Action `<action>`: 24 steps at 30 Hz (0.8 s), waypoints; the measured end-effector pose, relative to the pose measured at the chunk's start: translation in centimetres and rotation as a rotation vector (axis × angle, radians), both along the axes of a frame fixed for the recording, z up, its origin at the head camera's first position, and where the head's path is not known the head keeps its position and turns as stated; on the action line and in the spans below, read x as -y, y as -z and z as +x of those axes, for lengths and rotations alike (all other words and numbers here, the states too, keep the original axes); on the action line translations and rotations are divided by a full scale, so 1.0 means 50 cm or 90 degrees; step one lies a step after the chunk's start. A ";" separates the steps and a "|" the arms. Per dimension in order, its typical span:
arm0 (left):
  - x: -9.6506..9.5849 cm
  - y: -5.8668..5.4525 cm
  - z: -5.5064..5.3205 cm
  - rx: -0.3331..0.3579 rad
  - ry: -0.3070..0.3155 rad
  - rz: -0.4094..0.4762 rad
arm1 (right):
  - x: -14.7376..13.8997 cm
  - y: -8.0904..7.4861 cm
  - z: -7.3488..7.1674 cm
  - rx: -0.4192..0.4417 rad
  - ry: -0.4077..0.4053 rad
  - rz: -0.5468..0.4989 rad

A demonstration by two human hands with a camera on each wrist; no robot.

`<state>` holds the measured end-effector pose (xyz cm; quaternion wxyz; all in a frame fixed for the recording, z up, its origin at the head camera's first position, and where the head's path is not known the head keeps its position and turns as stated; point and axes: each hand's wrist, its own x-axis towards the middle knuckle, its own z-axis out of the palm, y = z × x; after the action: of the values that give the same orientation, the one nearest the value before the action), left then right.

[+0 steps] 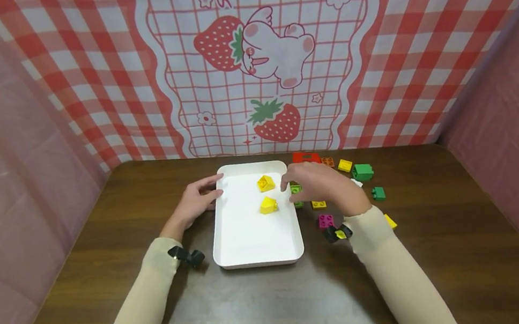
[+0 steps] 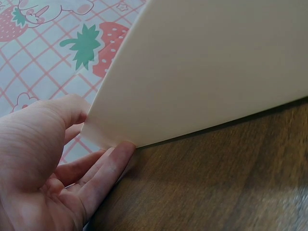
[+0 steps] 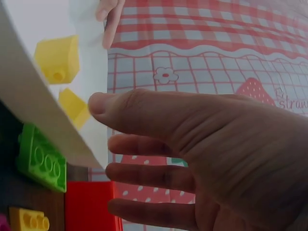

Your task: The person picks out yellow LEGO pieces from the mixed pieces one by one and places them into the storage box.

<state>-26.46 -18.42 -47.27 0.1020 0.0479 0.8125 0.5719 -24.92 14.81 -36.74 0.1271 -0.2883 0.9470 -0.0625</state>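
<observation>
A white tray [image 1: 257,240] lies on the table, with two sloped yellow bricks inside, a far one [image 1: 266,183] and a nearer one [image 1: 267,205]. My left hand [image 1: 194,202] holds the tray at its far left side; in the left wrist view its digits meet the rim and the lower edge at a corner. Over the right rim, my right hand [image 1: 318,183] has no brick in its grasp. The right wrist view shows that hand's thumb [image 3: 125,108] extended over the tray and its other fingers apart, by the tray's edge.
Right of the tray lie loose bricks: light green [image 1: 296,190], red [image 1: 305,157], orange [image 1: 327,162], magenta [image 1: 325,221], dark green [image 1: 363,172] and several yellow ones, one at the back [image 1: 345,165]. A strawberry-patterned cloth [image 1: 249,77] hangs behind the wooden table [image 1: 110,288].
</observation>
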 end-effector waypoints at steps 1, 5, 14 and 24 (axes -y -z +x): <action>0.000 0.000 0.000 -0.001 0.001 0.000 | -0.005 0.002 0.002 -0.002 0.002 -0.005; 0.000 0.001 0.000 -0.008 0.004 0.006 | -0.018 0.008 0.008 -0.016 -0.003 -0.022; 0.001 0.001 0.000 -0.007 0.005 0.002 | -0.042 0.007 0.022 -0.018 0.020 -0.035; 0.001 0.000 0.000 -0.008 0.004 0.000 | -0.084 0.009 0.024 -0.039 0.013 -0.043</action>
<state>-26.46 -18.49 -47.26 0.0987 0.0544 0.8129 0.5713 -23.74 19.01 -37.21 0.0874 -0.2846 0.9507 -0.0866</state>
